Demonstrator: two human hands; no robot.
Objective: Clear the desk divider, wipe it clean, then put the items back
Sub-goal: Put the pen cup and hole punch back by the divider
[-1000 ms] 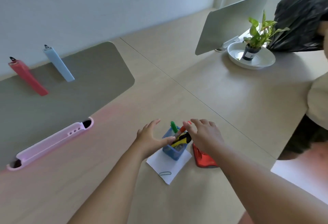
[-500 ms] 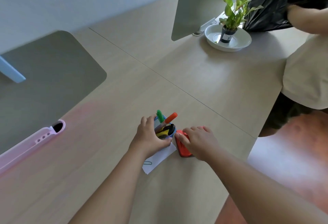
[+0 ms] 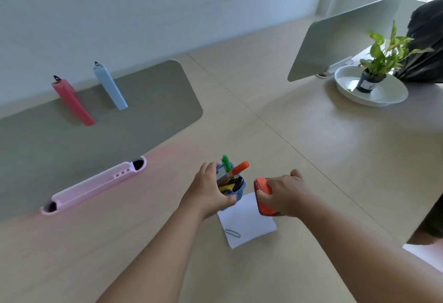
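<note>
My left hand (image 3: 208,191) grips a blue mesh pen cup (image 3: 239,188) holding a green marker (image 3: 225,160), an orange marker (image 3: 240,167) and a yellow-black cutter (image 3: 231,182). To its right, my right hand (image 3: 284,193) grips a flat red-orange item (image 3: 262,194), lifted a little off the desk. Under both lies a white paper (image 3: 248,221) with a paper clip (image 3: 232,233). The grey desk divider (image 3: 134,110) stands at the left, with a red holder (image 3: 73,101), a light blue holder (image 3: 110,86) and a pink tray (image 3: 96,184) on it.
A second divider panel (image 3: 340,36) stands at the back right. Beside it a potted plant (image 3: 381,62) sits in a white dish (image 3: 393,96), with a black bag (image 3: 426,38) behind. The desk's front right edge (image 3: 393,230) is close to my right arm.
The view swung right, then back left. My left hand closed round the pen cup. My right hand left the markers, took hold of the red-orange item and raised it.
</note>
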